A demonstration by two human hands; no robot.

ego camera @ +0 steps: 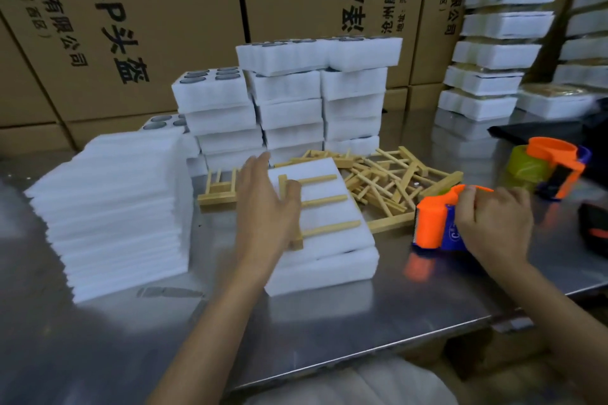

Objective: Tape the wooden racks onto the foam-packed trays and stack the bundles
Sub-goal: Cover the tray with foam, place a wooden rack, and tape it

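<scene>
Foam-packed tray (324, 268) sits near the middle of the steel bench (362, 322), a little back from the front edge, with a white foam sheet and a wooden rack (320, 207) lying flat on top. I see my left hand (266, 204) pressing the rack's left end down with straight fingers, thumb against the crossbar. My right hand (493, 223) grips the orange-and-blue tape dispenser (437, 223), which rests on the bench just right of the tray, apart from it. Bare bench runs along the front edge, giving open room there. A stack of foam sheets (115, 217) crowds the tray's left side. Behind the tray lies a pile of loose wooden racks (388, 177), then stacked foam trays (289, 102). Taped bundles (493, 49) stand stacked at the back right corner, with a second tape dispenser (552, 171) toward the right edge.
</scene>
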